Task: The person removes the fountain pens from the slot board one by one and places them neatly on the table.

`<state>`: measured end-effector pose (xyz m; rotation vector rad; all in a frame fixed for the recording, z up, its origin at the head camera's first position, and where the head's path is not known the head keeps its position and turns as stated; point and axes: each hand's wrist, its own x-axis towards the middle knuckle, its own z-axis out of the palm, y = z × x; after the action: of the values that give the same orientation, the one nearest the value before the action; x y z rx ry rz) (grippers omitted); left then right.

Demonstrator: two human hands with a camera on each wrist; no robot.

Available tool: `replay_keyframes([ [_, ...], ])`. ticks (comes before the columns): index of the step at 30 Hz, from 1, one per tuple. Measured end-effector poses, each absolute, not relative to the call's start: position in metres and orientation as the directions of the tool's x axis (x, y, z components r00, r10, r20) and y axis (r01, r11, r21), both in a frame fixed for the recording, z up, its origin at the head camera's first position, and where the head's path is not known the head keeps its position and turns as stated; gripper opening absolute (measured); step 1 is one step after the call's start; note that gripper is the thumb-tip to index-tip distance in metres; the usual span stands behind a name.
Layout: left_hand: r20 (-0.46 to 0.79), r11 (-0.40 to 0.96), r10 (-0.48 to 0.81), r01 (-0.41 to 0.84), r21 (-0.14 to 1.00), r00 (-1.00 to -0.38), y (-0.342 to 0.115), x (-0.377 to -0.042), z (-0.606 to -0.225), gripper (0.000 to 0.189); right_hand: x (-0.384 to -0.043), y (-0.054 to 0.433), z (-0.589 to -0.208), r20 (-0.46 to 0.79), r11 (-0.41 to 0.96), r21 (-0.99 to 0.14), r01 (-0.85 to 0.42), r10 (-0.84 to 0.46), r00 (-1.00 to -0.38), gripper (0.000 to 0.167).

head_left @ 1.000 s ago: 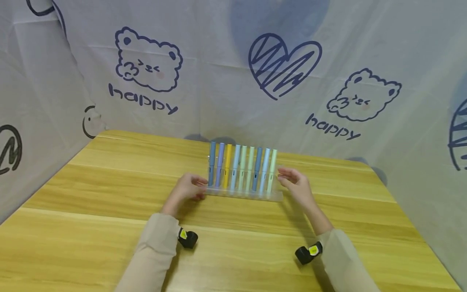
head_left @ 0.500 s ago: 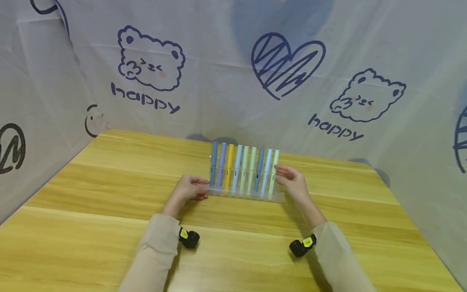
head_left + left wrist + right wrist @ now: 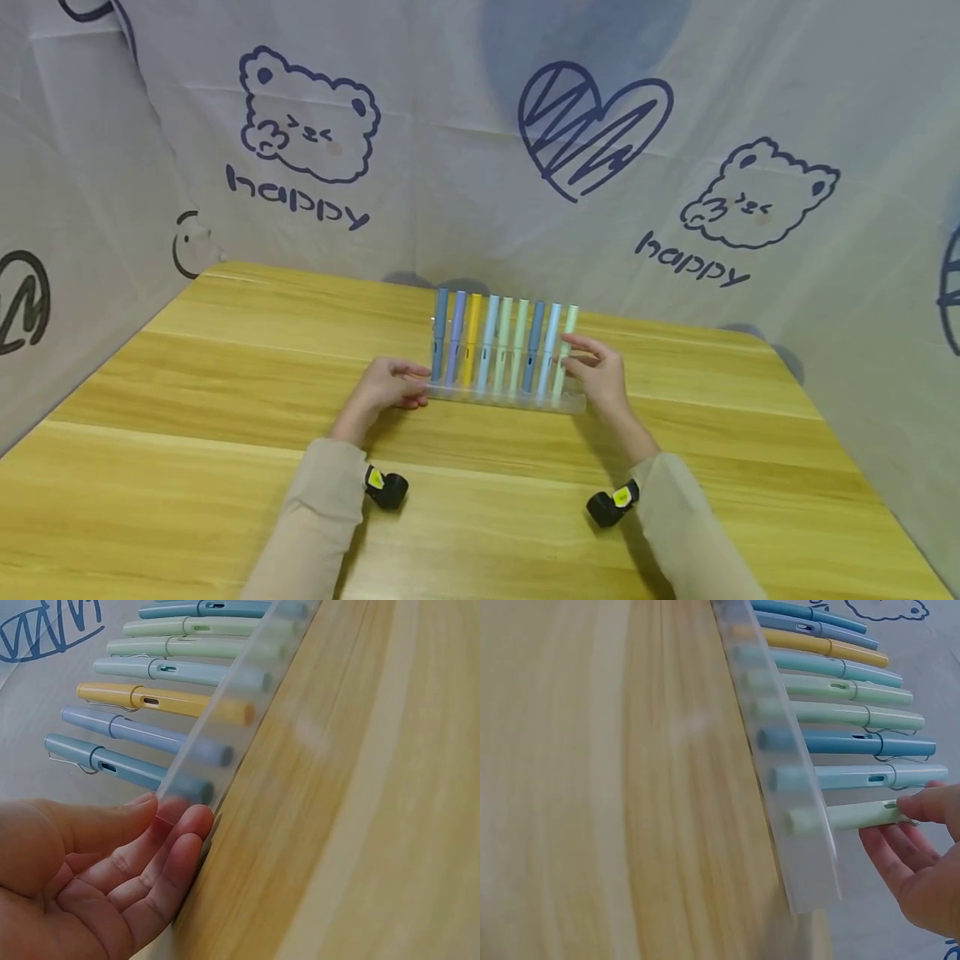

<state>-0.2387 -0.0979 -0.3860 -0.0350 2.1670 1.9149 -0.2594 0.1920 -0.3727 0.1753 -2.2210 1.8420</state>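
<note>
A clear acrylic pen rack [image 3: 567, 404] stands on the wooden table, holding several capped pens upright in a row. My left hand [image 3: 384, 385] grips the rack's left end; in the left wrist view the thumb [image 3: 120, 825] lies by its corner and the fingertips [image 3: 196, 819] press on its lip. At the right end, my right hand [image 3: 604, 373] pinches the last light green pen [image 3: 859, 816] near its middle, between thumb and fingers. That pen's lower end still sits behind the rack's lip. Beside it stands a light blue pen [image 3: 840, 777], then a dark blue one [image 3: 840, 742].
Other pens in the row include a yellow pen [image 3: 472, 333] and a purple pen [image 3: 456, 333]. Behind the table [image 3: 495, 517] hangs a pale cloth [image 3: 442, 183] with bear and heart drawings. Black cameras [image 3: 387, 490] are strapped to both wrists.
My right hand has moved left from beside the rack's end and now pinches the last light green pen. The left hand stays at the rack's left end.
</note>
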Motion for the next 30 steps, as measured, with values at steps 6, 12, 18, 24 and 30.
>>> replay_keyframes([
  [6,-0.207,0.143,0.145,-0.186,0.972,-0.967,-0.098,-0.240,-0.387,0.027,-0.256,0.191,-0.370,0.333,0.246,-0.921,-0.301,0.102,-0.937,0.028],
  [12,-0.198,0.133,0.158,-0.178,0.975,-0.967,-0.098,-0.240,-0.388,0.027,-0.254,0.190,-0.360,0.447,0.271,-0.873,-0.407,0.105,-0.888,0.026],
  [18,-0.197,0.121,0.153,-0.179,0.976,-0.968,-0.098,-0.241,-0.388,0.026,-0.243,0.185,-0.337,0.514,0.254,-0.844,-0.473,0.130,-0.848,0.026],
  [24,-0.198,0.106,0.163,-0.182,0.978,-0.967,-0.099,-0.240,-0.388,0.027,-0.243,0.194,-0.330,0.512,0.266,-0.845,-0.464,0.153,-0.845,0.028],
  [30,-0.188,0.092,0.169,-0.175,0.980,-0.967,-0.100,-0.240,-0.390,0.028,-0.257,0.212,-0.341,0.494,0.257,-0.856,-0.448,0.154,-0.856,0.030],
])
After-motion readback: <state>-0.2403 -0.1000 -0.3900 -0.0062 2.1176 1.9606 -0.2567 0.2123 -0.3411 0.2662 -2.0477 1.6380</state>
